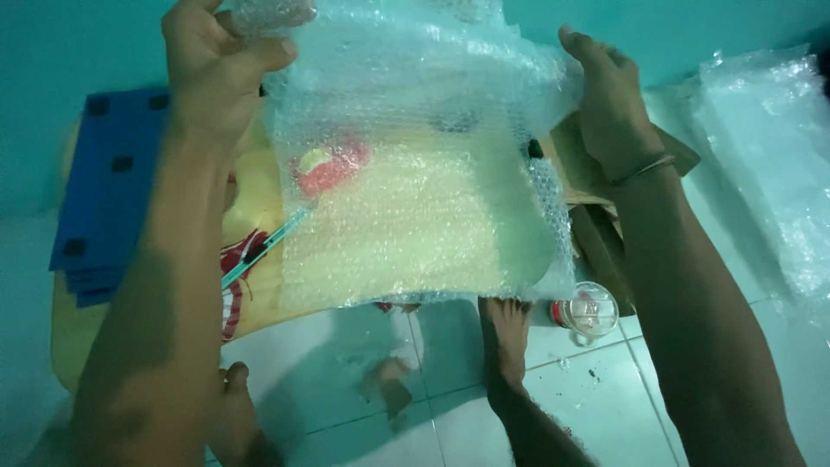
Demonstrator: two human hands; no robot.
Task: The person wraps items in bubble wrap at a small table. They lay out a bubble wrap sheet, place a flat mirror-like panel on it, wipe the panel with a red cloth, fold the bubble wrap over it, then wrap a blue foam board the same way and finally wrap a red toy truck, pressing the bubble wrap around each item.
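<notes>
A sheet of clear bubble wrap [415, 156] hangs in front of me, stretched between both hands. My left hand [212, 60] pinches its upper left corner. My right hand [609, 95] grips its upper right edge. Through the wrap I see a yellow cushion [251, 199] with a red pattern lying on the floor, and a red and yellow item [328, 166] on it. A thin teal stick [264, 246] lies across the cushion's left part. My bare feet [504, 333] rest on the tiles below the sheet.
A stack of blue foam sheets [108, 190] lies at the left. Brown cardboard [596, 225] sits behind my right wrist. A tape roll [588, 310] lies on the white tiled floor [346, 363]. More bubble wrap [765, 156] is piled at the right.
</notes>
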